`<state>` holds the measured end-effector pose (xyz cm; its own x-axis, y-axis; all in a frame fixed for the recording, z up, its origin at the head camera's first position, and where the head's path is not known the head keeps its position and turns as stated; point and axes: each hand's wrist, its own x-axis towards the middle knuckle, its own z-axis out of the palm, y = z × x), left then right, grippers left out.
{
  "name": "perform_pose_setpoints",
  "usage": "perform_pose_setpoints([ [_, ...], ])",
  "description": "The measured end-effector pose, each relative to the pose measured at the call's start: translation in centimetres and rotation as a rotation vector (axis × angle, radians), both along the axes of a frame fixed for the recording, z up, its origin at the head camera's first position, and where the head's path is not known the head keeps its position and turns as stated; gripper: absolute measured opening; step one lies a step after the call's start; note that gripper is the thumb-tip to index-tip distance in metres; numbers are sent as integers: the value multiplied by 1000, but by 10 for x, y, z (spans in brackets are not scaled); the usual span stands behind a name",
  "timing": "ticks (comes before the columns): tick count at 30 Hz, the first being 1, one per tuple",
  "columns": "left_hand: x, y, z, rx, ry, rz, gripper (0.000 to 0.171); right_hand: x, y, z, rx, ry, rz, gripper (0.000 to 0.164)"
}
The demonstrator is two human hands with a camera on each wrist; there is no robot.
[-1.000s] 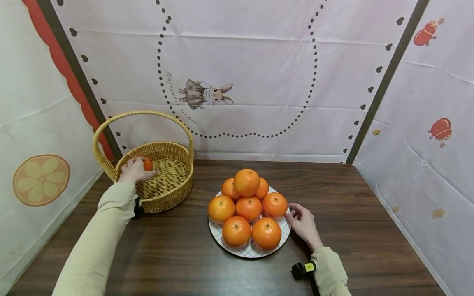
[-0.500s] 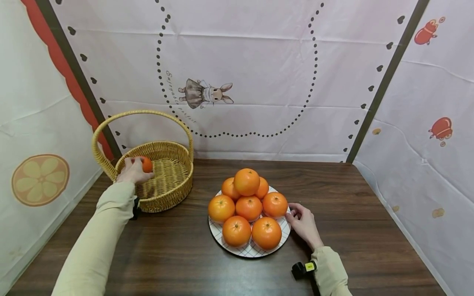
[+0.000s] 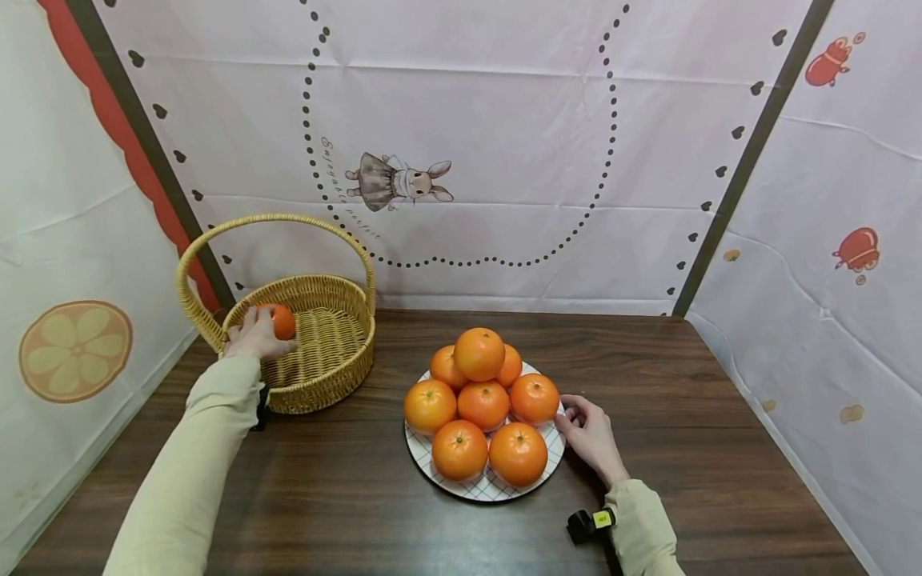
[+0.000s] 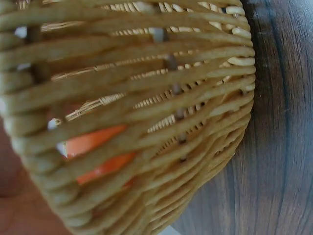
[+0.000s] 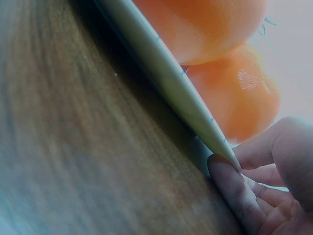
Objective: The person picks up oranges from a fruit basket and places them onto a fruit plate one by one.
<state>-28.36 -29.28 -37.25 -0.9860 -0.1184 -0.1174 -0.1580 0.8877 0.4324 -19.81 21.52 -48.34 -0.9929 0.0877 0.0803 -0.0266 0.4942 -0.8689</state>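
Observation:
Inside the wicker basket (image 3: 327, 390), at its left side, my left hand (image 3: 256, 338) has its fingers around an orange (image 3: 284, 322). Through the weave, the left wrist view shows parts of that same orange (image 4: 93, 142); most of the hand is hidden behind the basket wall. On the right, my right hand (image 3: 592, 438) pinches the rim of a round white checked plate (image 3: 490, 490), thumb and fingers on either side of the edge (image 5: 168, 81). Several oranges (image 3: 484, 406) are piled on this plate, one of them on top (image 3: 479, 354).
A tall arched handle (image 3: 277, 218) rises over the basket. Both basket and plate stand on a dark wood table (image 3: 324, 496). Printed cloth walls (image 3: 490, 144) close in the back and both sides.
Within the basket, my left hand has shifted slightly left with the orange, and more of the fruit shows now. My right hand and the plate have stayed in place.

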Motion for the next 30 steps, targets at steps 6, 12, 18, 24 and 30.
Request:
perform_pose_setpoints([
  [6, 0, 1, -2, 6, 33, 43, 79, 0, 0, -2, -3, 6, -6, 32],
  [12, 1, 1, -4, 13, 24, 65, 79, 0, 0, -3, 1, 0, -5, 33],
  [18, 0, -1, -3, -12, 2, 42, 81, -1, 0, -2, 4, -7, 1, 34],
  [24, -2, -2, -4, -12, 41, 60, 78, -2, 1, -2, 9, 3, 1, 33],
  [30, -5, -4, -7, 10, 33, 79, 75, -2, 1, -3, 12, 22, -3, 32],
])
